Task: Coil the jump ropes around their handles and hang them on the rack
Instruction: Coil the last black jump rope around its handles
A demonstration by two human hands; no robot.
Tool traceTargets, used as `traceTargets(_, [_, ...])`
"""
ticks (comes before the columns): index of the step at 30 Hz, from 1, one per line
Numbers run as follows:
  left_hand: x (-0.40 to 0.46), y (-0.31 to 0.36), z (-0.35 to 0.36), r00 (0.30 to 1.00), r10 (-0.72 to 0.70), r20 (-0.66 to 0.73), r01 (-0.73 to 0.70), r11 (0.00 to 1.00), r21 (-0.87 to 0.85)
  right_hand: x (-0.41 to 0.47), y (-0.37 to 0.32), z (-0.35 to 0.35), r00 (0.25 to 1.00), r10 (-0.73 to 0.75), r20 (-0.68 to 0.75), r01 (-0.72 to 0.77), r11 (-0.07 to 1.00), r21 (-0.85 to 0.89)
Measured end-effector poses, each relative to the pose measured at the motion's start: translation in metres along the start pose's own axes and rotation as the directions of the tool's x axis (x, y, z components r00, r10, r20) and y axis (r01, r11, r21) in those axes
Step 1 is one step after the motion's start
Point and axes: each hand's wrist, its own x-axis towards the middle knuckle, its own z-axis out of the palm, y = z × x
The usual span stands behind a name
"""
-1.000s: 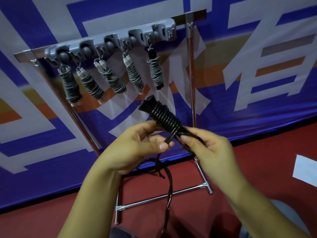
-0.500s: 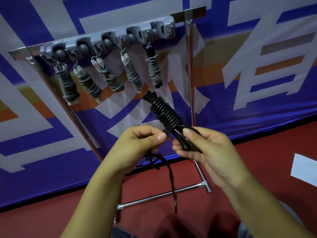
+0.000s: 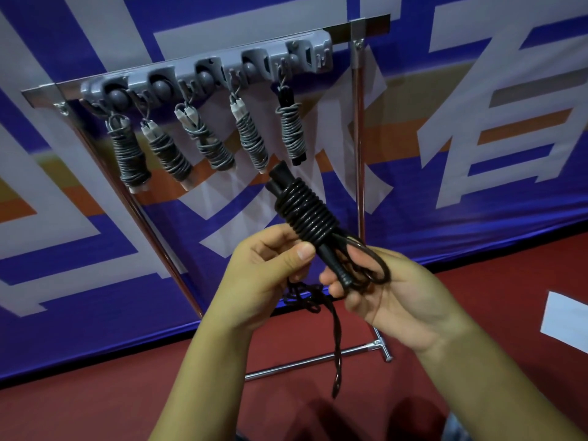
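Note:
A black jump rope (image 3: pixel 305 214) is held up in front of the rack, its cord wound in tight coils round the upper part of its black handles. My left hand (image 3: pixel 264 275) pinches the bundle just below the coils. My right hand (image 3: pixel 385 294) holds the lower end of the handles, with a loose loop of cord lying over its fingers. A twisted tail of cord (image 3: pixel 336 351) hangs down between my wrists. The grey hook rack (image 3: pixel 206 74) on a metal frame carries several coiled grey ropes (image 3: pixel 251 141).
The metal stand's legs and foot bar (image 3: pixel 318 359) rest on the red floor in front of a blue, white and orange banner. A white sheet (image 3: pixel 566 319) lies on the floor at right. The rack's right end hook (image 3: pixel 313 55) holds nothing.
One more turn of cord has gone round the handles, and a loop now lies over my right fingers. The hanging tail has grown shorter. The view has shifted slightly.

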Motion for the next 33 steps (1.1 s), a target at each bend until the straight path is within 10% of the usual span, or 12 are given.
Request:
traceTargets(6, [-0.005,-0.002,0.008,0.991,-0.038,-0.128,0.038,0.999,-0.008,0.003,-0.001,-0.003,1.0,0.005,-0.028,-0.006,1.0,-0.03])
traceTargets(11, [-0.004,-0.001,0.016,0.943,-0.037,-0.332,0.064,0.996,0.07,0.011,0.011,-0.018,0.885,-0.362,-0.293,0.225,0.884,-0.41])
traceTargets(16, [-0.003,-0.003,0.028,0.908,-0.046,-0.416,0.087,0.993,0.081,0.016,0.033,-0.02,0.689,-0.703,0.174,0.359,0.124,-0.925])
traceTargets(18, [-0.003,-0.001,0.031,0.901,-0.058,-0.43,0.081,0.996,0.034,0.022,0.04,-0.022,0.654,-0.715,0.247,0.352,-0.001,-0.936])
traceTargets(33, [-0.009,0.015,0.014,0.965,-0.26,-0.013,0.253,0.948,-0.193,0.016,0.035,-0.025,0.433,-0.873,0.225,0.397,-0.039,-0.917])
